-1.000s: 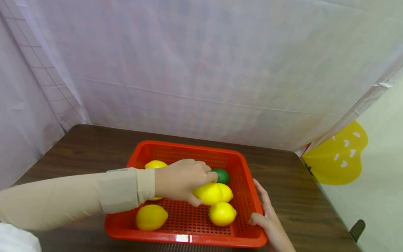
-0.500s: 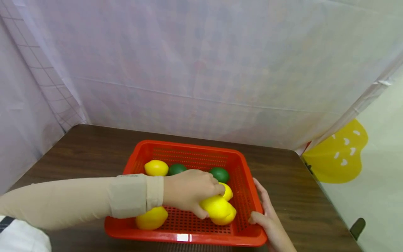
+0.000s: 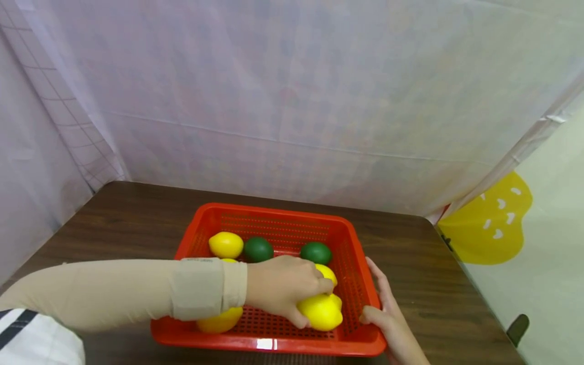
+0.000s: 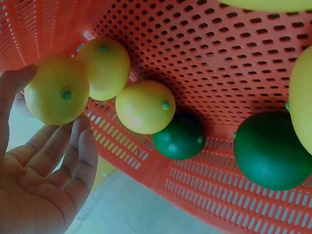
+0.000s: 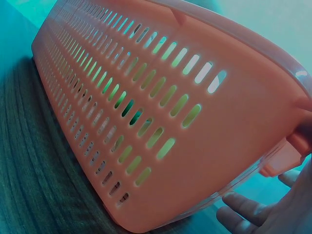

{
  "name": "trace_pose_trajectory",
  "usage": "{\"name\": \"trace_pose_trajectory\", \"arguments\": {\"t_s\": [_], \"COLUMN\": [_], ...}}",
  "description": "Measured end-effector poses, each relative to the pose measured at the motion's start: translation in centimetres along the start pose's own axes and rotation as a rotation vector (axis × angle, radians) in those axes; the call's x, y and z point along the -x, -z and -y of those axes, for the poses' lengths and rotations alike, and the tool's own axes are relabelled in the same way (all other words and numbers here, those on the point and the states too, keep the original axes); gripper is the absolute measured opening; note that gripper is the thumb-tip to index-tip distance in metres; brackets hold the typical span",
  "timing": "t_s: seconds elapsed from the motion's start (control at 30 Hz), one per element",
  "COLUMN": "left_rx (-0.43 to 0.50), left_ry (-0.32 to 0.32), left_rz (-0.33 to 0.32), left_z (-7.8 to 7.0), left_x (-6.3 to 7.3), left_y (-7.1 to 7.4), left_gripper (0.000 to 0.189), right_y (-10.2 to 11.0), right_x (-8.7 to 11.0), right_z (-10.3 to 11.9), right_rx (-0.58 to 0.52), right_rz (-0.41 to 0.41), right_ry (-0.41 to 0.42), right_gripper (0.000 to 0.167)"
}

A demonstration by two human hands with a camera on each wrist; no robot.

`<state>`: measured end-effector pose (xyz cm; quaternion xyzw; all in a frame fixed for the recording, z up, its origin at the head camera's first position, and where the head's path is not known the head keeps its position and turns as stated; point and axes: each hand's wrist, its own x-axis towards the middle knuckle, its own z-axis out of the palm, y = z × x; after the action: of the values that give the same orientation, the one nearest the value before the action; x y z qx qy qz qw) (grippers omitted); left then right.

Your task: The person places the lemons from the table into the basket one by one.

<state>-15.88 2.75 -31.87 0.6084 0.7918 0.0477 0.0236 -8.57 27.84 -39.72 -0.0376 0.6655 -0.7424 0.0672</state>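
Observation:
My left hand (image 3: pixel 287 284) reaches into the red basket (image 3: pixel 269 346) from the left. Thumb and fingers grip a lemon (image 4: pixel 57 90) low at the front right, with another lemon (image 4: pixel 103 68) just beside it. A third lemon (image 4: pixel 145 107) and a green lime (image 3: pixel 316 253) lie further back along the basket's right side. Outside the right wall, my right hand (image 3: pixel 392 319) holds the basket's front right corner, thumb on the rim. In the right wrist view its fingertips (image 5: pixel 239 207) show near the slotted wall.
A lemon (image 3: pixel 225 245) and a second lime (image 3: pixel 258 249) sit at the basket's back left. Another lemon (image 3: pixel 221 322) at front left is partly hidden by my forearm. The brown table (image 3: pixel 150 208) extends around the basket, with white cloth (image 3: pixel 292 101) hanging behind.
My left hand has carried the gripped lemon towards the front right of the basket, uncovering the back left lime. My right hand keeps its place on the basket.

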Motion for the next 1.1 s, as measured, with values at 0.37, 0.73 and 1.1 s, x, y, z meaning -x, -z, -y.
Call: {"name": "trace_pose_trajectory", "arguments": {"t_s": [0.37,0.73,1.1], "left_rx": [-0.021,-0.068,-0.160], "left_ry": [-0.011,-0.009,0.001], "left_rz": [0.039,0.069,0.115], "left_z": [-0.7,-0.5,-0.6], "left_x": [-0.6,-0.3,-0.3], "left_y": [-0.6,-1.4,-2.1], "left_gripper": [0.050,0.042,0.042], "right_y": [-0.1,-0.1,0.0], "right_x": [0.1,0.0,0.0], "right_z": [0.0,0.1,-0.1], "right_rx": [0.003,0.011,0.000], "right_rz": [-0.009,-0.013,0.016], "right_ry": [-0.019,-0.013,0.014], "right_gripper": [0.105,0.104,0.105]}}
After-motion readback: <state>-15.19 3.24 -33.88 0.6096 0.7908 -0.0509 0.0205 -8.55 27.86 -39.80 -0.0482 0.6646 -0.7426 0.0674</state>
